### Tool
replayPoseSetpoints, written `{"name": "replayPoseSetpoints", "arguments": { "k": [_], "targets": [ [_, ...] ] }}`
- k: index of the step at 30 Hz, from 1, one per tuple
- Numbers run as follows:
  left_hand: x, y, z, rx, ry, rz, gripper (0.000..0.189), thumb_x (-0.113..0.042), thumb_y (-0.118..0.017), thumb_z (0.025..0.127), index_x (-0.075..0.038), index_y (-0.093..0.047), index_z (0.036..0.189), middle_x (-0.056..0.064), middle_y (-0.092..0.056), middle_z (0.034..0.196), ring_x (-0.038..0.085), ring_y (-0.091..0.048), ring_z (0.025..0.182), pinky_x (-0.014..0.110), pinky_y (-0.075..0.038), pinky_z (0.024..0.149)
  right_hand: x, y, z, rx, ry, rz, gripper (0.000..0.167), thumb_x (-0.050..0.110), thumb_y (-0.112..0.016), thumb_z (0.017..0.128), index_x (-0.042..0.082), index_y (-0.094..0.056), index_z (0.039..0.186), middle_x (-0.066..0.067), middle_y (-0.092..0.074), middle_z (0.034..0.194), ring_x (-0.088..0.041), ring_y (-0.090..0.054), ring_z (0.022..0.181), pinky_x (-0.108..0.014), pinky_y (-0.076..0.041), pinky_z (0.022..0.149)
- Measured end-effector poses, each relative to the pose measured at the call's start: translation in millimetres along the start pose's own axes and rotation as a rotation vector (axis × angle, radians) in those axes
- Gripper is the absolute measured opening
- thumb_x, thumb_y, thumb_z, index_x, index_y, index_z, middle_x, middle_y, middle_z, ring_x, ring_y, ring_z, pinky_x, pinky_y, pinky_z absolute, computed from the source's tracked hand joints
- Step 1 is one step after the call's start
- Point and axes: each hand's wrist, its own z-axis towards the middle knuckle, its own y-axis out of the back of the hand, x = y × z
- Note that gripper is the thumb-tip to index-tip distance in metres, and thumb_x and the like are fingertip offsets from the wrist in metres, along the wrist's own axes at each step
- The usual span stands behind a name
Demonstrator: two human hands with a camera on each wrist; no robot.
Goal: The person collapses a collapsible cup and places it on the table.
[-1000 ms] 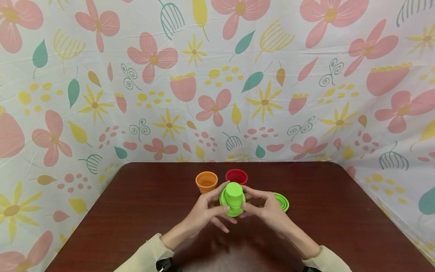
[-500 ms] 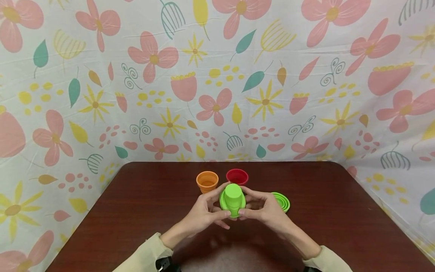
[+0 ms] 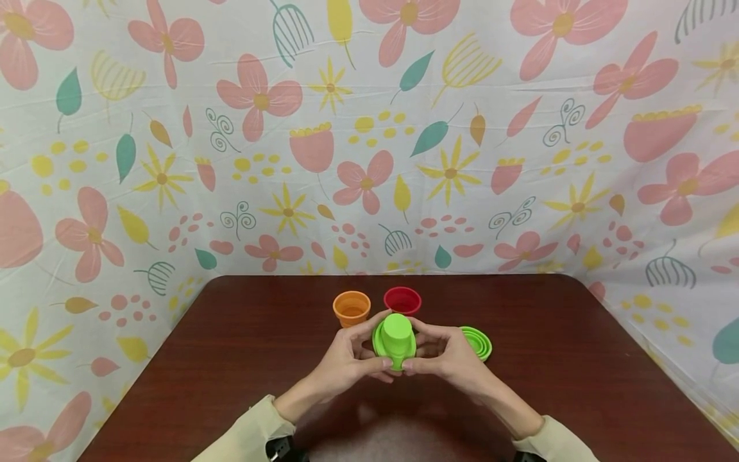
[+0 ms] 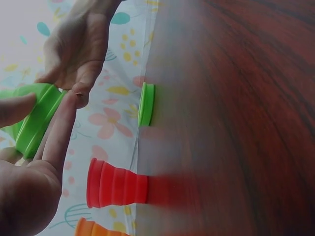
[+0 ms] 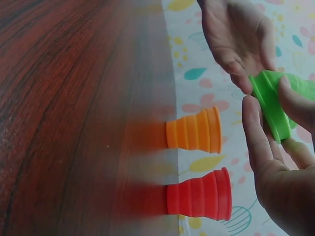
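A bright green collapsible cup [image 3: 397, 337] is held up above the table, its narrow base tilted up toward the head camera and its rim turned away. On its left side my left hand [image 3: 351, 359] grips the rim, thumb in front and fingers behind. My right hand [image 3: 451, 356] pinches the opposite side the same way. Both thumbs press the near lower part, close to each other. In the left wrist view, the fingers of both hands meet behind the green cup [image 4: 37, 118]. Whether anything lies inside the cup is hidden.
An orange collapsible cup [image 3: 351, 308] and a red collapsible cup [image 3: 402, 299] stand upright on the dark wooden table [image 3: 260, 359], beyond the hands. A flattened green ringed piece [image 3: 478, 343] lies beside the right hand. Behind the table hangs a flowered cloth [image 3: 369, 128].
Both thumbs have slid down and inward along the green cup's near side. The left hand's lower fingers, spread out below before, are drawn in beneath it. The other cups stay put.
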Motion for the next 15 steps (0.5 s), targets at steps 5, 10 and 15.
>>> {"name": "replayPoseSetpoints", "arguments": {
  "k": [5,10,15],
  "targets": [
    [0.8,-0.6,0.9,-0.025,-0.011,0.011,0.078,0.01,-0.069,0.094,-0.013,-0.041,0.163,0.024,-0.062,0.135,0.069,-0.063,0.09,0.055,-0.064,0.075,2.4,-2.7,0.0,-0.015,-0.013,0.014,0.079,0.001,-0.083,0.089,-0.001,-0.044,0.157,-0.021,-0.074,0.106,-0.029,-0.075,0.091,-0.041,-0.065,0.081],
    [1.7,-2.4,1.6,-0.055,-0.026,0.039,0.077,0.012,-0.069,0.092,-0.01,-0.043,0.161,0.024,-0.064,0.134,0.046,-0.075,0.085,0.053,-0.065,0.073,1.3,-3.5,1.1,-0.035,-0.012,-0.004,0.076,0.002,-0.084,0.088,-0.001,-0.048,0.156,-0.021,-0.075,0.105,-0.028,-0.074,0.092,-0.039,-0.064,0.081],
    [2.7,-4.4,2.4,-0.093,-0.022,0.057,0.077,0.014,-0.068,0.09,-0.011,-0.046,0.16,0.022,-0.065,0.136,0.03,-0.078,0.086,0.05,-0.065,0.073,-0.2,-3.8,1.8,-0.074,-0.036,-0.035,0.075,0.005,-0.085,0.086,0.004,-0.053,0.154,-0.018,-0.076,0.105,-0.03,-0.074,0.094,-0.037,-0.064,0.081]
  ]
}}
